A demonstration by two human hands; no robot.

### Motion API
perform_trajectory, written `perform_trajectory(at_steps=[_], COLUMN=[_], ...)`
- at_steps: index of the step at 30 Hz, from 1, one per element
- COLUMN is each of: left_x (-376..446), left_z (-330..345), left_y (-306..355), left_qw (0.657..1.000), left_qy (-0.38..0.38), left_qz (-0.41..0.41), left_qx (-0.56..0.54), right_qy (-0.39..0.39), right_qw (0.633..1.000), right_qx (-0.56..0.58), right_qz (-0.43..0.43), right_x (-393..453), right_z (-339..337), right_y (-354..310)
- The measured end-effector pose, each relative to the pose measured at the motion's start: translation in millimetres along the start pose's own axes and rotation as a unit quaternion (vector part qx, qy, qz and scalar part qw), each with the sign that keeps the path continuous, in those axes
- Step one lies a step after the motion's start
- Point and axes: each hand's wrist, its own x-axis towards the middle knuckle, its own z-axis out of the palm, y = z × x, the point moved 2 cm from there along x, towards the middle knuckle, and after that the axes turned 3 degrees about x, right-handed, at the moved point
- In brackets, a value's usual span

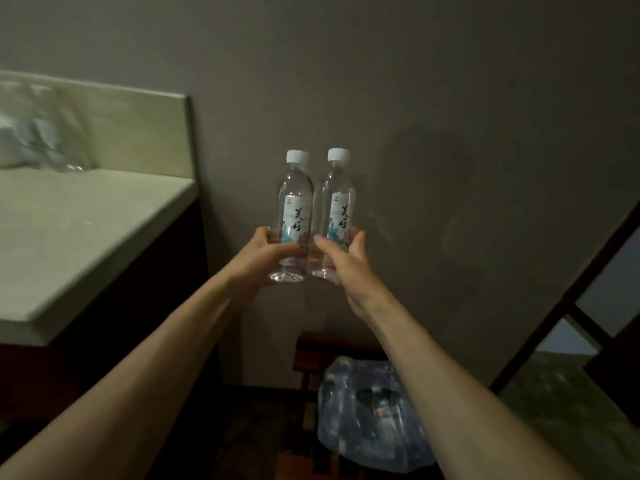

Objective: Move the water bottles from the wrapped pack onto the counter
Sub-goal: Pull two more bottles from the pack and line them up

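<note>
- Midway: two bottles out of pack (367, 414), held upright side by side in mid-air, right of counter (86, 233).
- Left hand (268, 252) grip wrapped around left bottle (292, 209); right hand (349, 261) grip around right bottle (337, 206).
- Not yet set down; blurred clear items on counter rear, more bottles seemingly left in pack.

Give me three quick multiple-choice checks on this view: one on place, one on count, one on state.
1. Where is the torn plastic-wrapped pack?
A. on the counter
B. low down, on a dark wooden stand
C. in the left hand

2. How many clear white-capped water bottles are held up?
A. one
B. two
C. four

3. The held bottles are:
A. upright, capped
B. lying flat
C. uncapped

Key: 1 B, it sits below the arms, away from the pale stone counter. 2 B, left hand grips one bottle, right hand the other. 3 A, caps on top.
</note>
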Motion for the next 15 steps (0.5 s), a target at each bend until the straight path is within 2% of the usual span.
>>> perform_trajectory(at_steps=[7, 15], left_x=[-32, -53], left_z=[-98, -250], left_y=[39, 57], left_qw=[0.997, 0.985], left_qy=[0.057, 0.111], left_qz=[0.043, 0.092], left_qx=[-0.015, 0.098], right_qy=[-0.026, -0.058], right_qw=[0.998, 0.994], right_qx=[-0.005, -0.051], right_qz=[-0.063, -0.079], right_x=[13, 34], right_z=[102, 248], right_y=[-26, -34])
